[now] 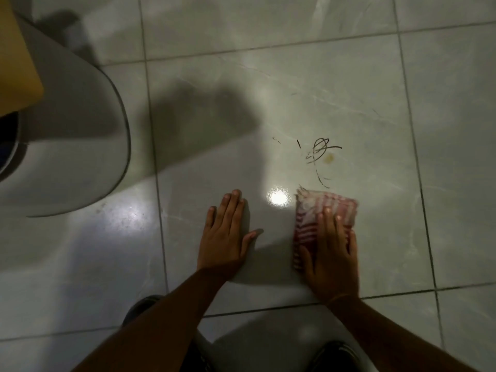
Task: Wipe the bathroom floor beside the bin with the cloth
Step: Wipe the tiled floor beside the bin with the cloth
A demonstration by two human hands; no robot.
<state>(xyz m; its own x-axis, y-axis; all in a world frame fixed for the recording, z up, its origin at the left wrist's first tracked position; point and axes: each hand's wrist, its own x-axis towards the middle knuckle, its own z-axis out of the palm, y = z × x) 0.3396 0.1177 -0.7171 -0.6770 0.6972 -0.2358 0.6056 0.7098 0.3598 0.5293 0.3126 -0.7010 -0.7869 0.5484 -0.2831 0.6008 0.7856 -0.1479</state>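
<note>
A folded red-and-white striped cloth [319,210] lies flat on the grey tiled floor [335,84]. My right hand [331,249] presses down on its near half, fingers spread over it. My left hand [224,237] rests flat on the bare tile to the left of the cloth, fingers apart, holding nothing. Just beyond the cloth are dark scribble marks [320,151] and a small yellowish spot [329,157] on the tile. A large grey rounded bin [69,135] stands at the left.
A yellow-brown surface [18,57] overhangs the bin at the top left. A bright light reflection [278,197] sits between my hands. My dark shoes [141,307] show at the bottom. Tiled floor stretches away to the right and far side.
</note>
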